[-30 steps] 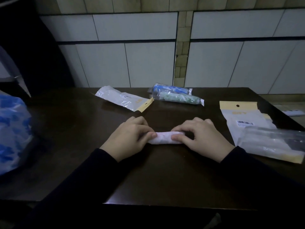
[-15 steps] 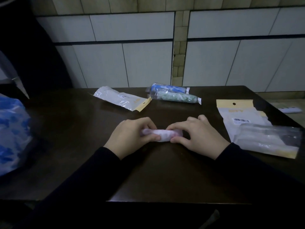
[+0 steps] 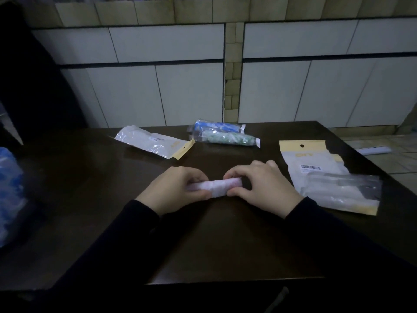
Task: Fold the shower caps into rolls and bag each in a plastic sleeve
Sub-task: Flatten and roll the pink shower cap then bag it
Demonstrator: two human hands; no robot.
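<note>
Head view first: I see both hands meeting over a pale pinkish roll (image 3: 214, 188) near the middle of the dark table (image 3: 225, 245). My left hand (image 3: 176, 190) has its fingers curled over one end of the roll with the thumb tucked under the near side, so that end is pinched. My right hand (image 3: 264, 188) pinches the other end the same way, fingertips on the far edge and thumb on the near edge. The roll lies level between the two grips; I cannot tell whether it rests on the tabletop or sits just off it. Dark sleeves cover both forearms.

Beyond the grip and toward the left hand's side lies a flat white packet (image 3: 155, 142) with a tan strip at one end, well apart from the roll. Straight beyond the grip, near the far edge, two filled sleeves lie touching: a blue one (image 3: 216, 127) behind a green one (image 3: 228, 138). Just beside the right hand, on its outer side, a stack of flat sleeves (image 3: 316, 168) with a tan header and a barcode label lies under a clear one (image 3: 343, 193) laid across it. Far out on the left hand's side, a blue-and-white bag (image 3: 9, 195) sits at the table's edge, partly cut off by the frame.
</note>
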